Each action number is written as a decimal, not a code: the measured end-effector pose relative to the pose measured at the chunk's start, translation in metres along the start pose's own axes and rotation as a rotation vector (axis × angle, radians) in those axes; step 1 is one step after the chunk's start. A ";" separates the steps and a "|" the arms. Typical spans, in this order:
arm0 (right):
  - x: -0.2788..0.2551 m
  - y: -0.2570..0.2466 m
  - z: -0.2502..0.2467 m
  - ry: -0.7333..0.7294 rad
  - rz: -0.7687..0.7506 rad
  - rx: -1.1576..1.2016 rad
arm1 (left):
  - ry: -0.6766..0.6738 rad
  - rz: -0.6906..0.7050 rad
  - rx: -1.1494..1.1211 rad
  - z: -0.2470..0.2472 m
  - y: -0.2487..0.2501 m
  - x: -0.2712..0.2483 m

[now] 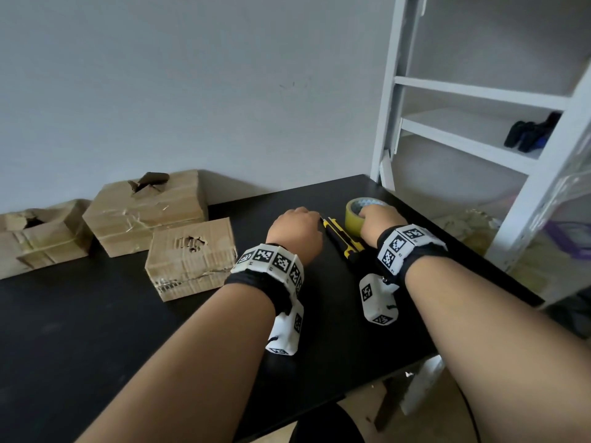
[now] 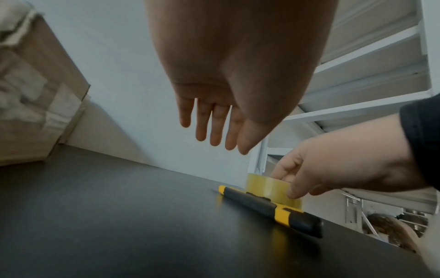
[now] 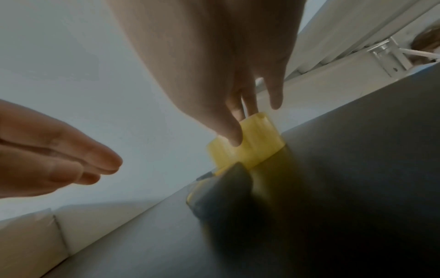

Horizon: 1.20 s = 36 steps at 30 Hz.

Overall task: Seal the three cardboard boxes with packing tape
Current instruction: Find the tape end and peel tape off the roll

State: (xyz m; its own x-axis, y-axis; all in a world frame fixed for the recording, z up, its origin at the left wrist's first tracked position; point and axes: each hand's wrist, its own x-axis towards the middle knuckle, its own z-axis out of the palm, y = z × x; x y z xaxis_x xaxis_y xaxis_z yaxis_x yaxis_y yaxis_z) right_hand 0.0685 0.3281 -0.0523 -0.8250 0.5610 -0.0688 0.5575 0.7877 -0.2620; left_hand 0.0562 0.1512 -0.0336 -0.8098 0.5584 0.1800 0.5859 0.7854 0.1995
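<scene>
**Tape roll being picked up; no fresh sealing visible yet**

Head view: three battered cardboard boxes sit at the left of the black bench. The far-left box and the middle box stand against the wall, and the nearest box is just in front of the middle one. All three have torn holes in their tops and carry old, wrinkled tape, so it is hard to say whether any counts as sealed. At the right of the bench, well apart from the boxes, the right hand is on the yellowish packing tape roll. A yellow-and-black utility knife lies just beside the roll, between the two hands. The left hand hovers by the knife's tip.

Left wrist view: the left hand is spread, fingers straight, holding nothing and clear of the bench. The right hand pinches the tape roll, thumb on the outer wall and fingers over the top rim. The knife lies touching or nearly touching the roll's base.

Right wrist view: the right thumb presses the roll's outer side, with fingers reaching into or behind the core; blur leaves that unclear. The left hand's straight fingers lie close together.

Judging by this, the work is at the fetching-tape step, with taping of the boxes apparently all left to do.
</scene>
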 end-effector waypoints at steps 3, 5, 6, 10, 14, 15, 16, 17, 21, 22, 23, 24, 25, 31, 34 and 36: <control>-0.004 0.002 -0.002 0.101 -0.006 0.012 | 0.012 -0.021 -0.011 -0.003 -0.006 -0.001; -0.011 -0.001 -0.006 0.156 -0.008 0.060 | 0.028 -0.033 -0.025 -0.008 -0.010 -0.002; -0.016 -0.003 -0.009 0.181 -0.009 0.102 | 0.034 -0.038 -0.036 -0.011 -0.012 -0.003; -0.039 -0.017 -0.022 0.312 -0.171 0.266 | 0.054 -0.080 -0.129 -0.025 -0.020 -0.010; -0.062 -0.048 -0.031 0.322 -0.296 0.456 | 0.121 -0.119 -0.212 -0.041 -0.035 -0.025; -0.067 -0.058 -0.033 0.310 -0.307 0.496 | 0.141 -0.125 -0.221 -0.046 -0.039 -0.029; -0.072 -0.068 -0.034 0.299 -0.321 0.540 | 0.162 -0.130 -0.228 -0.051 -0.043 -0.034; -0.078 -0.079 -0.035 0.289 -0.334 0.576 | 0.186 -0.135 -0.232 -0.057 -0.047 -0.039; -0.100 -0.114 -0.037 0.248 -0.401 0.692 | 0.271 -0.184 -0.324 -0.079 -0.066 -0.054; -0.104 -0.121 -0.036 0.235 -0.420 0.736 | 0.284 -0.205 -0.365 -0.084 -0.071 -0.058; -0.109 -0.128 -0.037 0.221 -0.435 0.777 | 0.296 -0.225 -0.411 -0.088 -0.075 -0.061; -0.115 -0.135 -0.037 0.203 -0.447 0.818 | 0.308 -0.238 -0.460 -0.093 -0.080 -0.064; -0.119 -0.140 -0.037 0.173 -0.452 0.859 | 0.323 -0.248 -0.512 -0.097 -0.083 -0.068; -0.134 -0.158 -0.035 -0.013 -0.461 1.039 | 0.391 -0.285 -0.823 -0.108 -0.104 -0.084; -0.136 -0.165 -0.035 -0.061 -0.438 1.063 | 0.395 -0.260 -0.949 -0.112 -0.108 -0.089; -0.138 -0.169 -0.036 -0.095 -0.391 1.109 | 0.400 -0.246 -0.989 -0.114 -0.108 -0.092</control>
State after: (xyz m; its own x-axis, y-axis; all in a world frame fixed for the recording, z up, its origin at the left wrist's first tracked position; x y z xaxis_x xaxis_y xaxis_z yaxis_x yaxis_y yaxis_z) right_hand 0.0914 0.1270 0.0362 -0.9516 0.2720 0.1428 -0.0819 0.2233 -0.9713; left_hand 0.0710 -0.0153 0.0377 -0.9443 0.1483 0.2937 0.3196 0.2021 0.9257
